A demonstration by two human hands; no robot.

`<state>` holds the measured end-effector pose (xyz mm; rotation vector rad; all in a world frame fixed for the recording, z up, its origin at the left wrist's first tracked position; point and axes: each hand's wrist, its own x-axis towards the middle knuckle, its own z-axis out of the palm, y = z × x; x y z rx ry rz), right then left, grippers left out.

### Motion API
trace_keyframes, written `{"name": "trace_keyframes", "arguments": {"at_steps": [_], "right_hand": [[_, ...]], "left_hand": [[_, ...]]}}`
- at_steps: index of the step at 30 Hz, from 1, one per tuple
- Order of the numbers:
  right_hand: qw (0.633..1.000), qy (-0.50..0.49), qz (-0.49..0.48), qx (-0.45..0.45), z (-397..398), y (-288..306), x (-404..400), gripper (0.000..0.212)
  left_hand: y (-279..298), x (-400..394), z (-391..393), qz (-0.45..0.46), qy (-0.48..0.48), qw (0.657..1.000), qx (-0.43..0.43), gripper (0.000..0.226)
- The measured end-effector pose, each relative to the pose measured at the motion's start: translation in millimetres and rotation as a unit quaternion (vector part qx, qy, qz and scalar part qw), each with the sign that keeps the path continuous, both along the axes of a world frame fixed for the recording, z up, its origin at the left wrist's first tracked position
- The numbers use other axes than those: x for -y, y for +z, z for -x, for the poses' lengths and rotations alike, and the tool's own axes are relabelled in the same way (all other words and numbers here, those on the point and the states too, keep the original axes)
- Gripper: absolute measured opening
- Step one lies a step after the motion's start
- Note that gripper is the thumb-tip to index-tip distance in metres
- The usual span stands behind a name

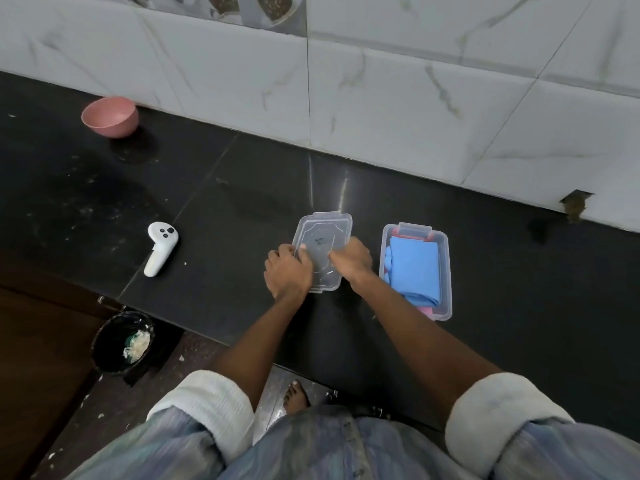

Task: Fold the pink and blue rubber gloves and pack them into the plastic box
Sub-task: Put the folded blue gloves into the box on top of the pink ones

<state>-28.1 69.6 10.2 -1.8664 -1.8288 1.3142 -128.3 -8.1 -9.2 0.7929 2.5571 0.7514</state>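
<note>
A clear plastic box (444, 268) stands on the black counter at centre right. Folded blue gloves (415, 268) fill it, and a bit of pink glove (429, 310) shows under them at the near end. Left of the box lies its clear lid (323, 233), flat on the counter. My left hand (287, 271) grips the lid's left near edge. My right hand (349, 259) grips its right edge, between lid and box.
A white handheld controller (160, 247) lies on the counter to the left. A pink bowl (110, 116) sits far left by the tiled wall (381, 98). On the floor below the counter edge stands a black bin (122, 342). My bare foot (296, 396) shows below.
</note>
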Motion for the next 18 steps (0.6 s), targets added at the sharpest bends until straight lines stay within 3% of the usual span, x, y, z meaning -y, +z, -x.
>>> {"name": "trace_keyframes", "arguments": {"at_steps": [4,8,12,15,18], "right_hand": [[0.994,0.001,-0.058,-0.097,-4,19,5,0.018],[0.977,0.0,-0.139,-0.165,-22,45,10,0.005],[0.955,0.052,-0.107,-0.273,-46,68,15,0.023],[0.935,0.031,-0.083,-0.342,-70,76,16,0.023],[0.937,-0.062,-0.177,-0.296,-100,77,9,0.013]], "left_hand": [[29,-8,-14,-0.076,-0.001,0.996,0.046,0.065],[63,-15,-38,-0.164,-0.014,0.971,0.173,0.057],[91,-22,-53,-0.237,-0.003,0.94,0.246,0.048],[106,-21,-60,-0.314,0.013,0.925,0.214,0.038],[116,-14,-61,-0.371,0.012,0.912,0.173,0.033]]}}
